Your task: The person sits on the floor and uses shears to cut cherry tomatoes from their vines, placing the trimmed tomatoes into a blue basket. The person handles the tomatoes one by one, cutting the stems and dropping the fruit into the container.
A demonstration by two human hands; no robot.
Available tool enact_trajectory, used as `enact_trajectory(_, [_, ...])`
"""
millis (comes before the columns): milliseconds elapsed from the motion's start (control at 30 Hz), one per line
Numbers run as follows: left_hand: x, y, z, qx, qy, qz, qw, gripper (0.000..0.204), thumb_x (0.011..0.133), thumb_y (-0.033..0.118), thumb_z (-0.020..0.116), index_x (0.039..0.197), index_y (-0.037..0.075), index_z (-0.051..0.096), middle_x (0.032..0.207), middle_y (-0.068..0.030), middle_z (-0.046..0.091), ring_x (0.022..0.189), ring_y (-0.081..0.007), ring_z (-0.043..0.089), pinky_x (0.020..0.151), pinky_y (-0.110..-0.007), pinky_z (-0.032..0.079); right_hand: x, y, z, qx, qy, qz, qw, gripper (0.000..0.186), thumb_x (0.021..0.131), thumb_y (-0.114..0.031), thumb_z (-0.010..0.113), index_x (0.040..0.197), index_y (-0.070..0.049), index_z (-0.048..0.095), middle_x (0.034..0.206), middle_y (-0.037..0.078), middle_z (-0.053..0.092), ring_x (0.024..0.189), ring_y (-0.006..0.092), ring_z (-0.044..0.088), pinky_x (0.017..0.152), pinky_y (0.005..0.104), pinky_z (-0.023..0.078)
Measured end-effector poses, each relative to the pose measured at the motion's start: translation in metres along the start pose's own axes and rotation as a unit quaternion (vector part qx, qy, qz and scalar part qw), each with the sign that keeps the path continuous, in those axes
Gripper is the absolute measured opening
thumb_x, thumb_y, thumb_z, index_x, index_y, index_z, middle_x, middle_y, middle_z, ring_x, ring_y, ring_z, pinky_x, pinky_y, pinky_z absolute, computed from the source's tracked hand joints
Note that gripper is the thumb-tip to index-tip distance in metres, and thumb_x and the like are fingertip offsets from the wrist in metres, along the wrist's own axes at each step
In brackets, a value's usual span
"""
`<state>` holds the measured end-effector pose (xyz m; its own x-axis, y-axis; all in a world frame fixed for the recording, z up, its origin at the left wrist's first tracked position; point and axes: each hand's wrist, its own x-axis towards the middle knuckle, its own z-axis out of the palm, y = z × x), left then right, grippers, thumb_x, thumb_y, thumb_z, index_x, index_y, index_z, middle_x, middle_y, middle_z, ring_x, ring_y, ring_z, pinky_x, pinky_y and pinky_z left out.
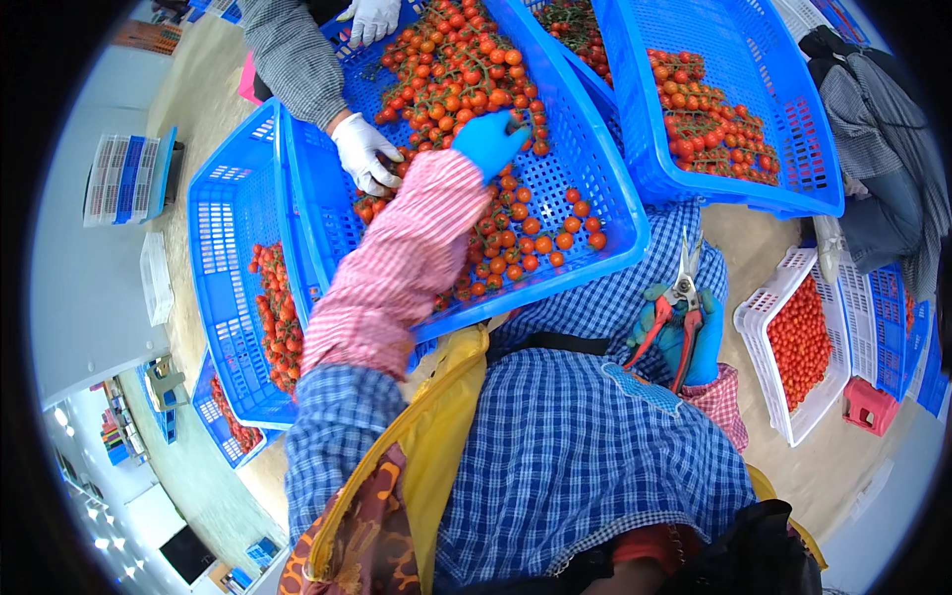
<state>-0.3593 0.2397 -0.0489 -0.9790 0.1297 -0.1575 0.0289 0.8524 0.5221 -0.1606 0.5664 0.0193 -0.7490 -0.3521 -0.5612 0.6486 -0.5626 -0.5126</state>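
Note:
In a blue gloved left hand and pink checked sleeve, my left hand (490,144) reaches into a large blue crate (623,233). Its fingers are closed at the stem of a truss of cherry tomatoes (538,132), partly hidden by the glove. A pile of vine tomatoes (461,59) fills the far part of the crate; loose ones (531,243) lie nearer me. By my lap at the right, my right hand (700,342), also in a blue glove, holds red-handled pruning shears (682,293). Their blades point away from me, slightly apart.
A co-worker's white-gloved hand (365,154) is beside my left forearm; their other glove (373,20) is farther back. Another blue crate of tomatoes (699,188) stands at right, a blue crate (210,288) at left. A white basket (788,426) of loose tomatoes sits low at right.

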Motion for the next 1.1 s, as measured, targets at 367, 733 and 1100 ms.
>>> enact_trajectory(367, [0.034,-0.021,0.056,-0.615,-0.064,-0.118,0.777,0.045,0.073,0.012,0.07,0.113,0.006,0.05,0.106,-0.0062,0.059,0.087,-0.0194,0.061,0.07,-0.037,0.053,-0.012,-0.014,0.032,-0.159,-0.056,-0.04,0.985,0.057,0.084,-0.043,0.048,0.11,0.008,0.05,0.076,0.015,0.059,0.069,0.0254,0.06,0.067,0.0385,0.051])
enact_trajectory(733, [-0.069,0.054,-0.025,-0.852,-0.083,0.037,0.516,0.041,0.094,0.031,0.044,0.123,0.002,0.042,0.121,-0.0169,0.051,0.113,-0.0358,0.049,0.096,-0.045,0.044,0.035,-0.015,0.11,-0.242,-0.152,0.074,0.956,0.037,0.089,-0.03,0.044,0.093,0.004,0.058,0.063,0.011,0.058,0.051,0.0202,0.057,0.05,0.0305,0.048])
enact_trajectory(1100, [-0.112,0.063,-0.028,-0.881,-0.052,0.063,0.467,0.042,0.096,0.031,0.041,0.127,0.003,0.041,0.122,-0.017,0.05,0.108,-0.0282,0.052,0.088,-0.036,0.047,0.053,-0.001,0.127,-0.293,-0.071,0.107,0.947,0.038,0.087,-0.034,0.047,0.088,0.002,0.059,0.061,0.009,0.055,0.046,0.0185,0.053,0.043,0.0294,0.045])
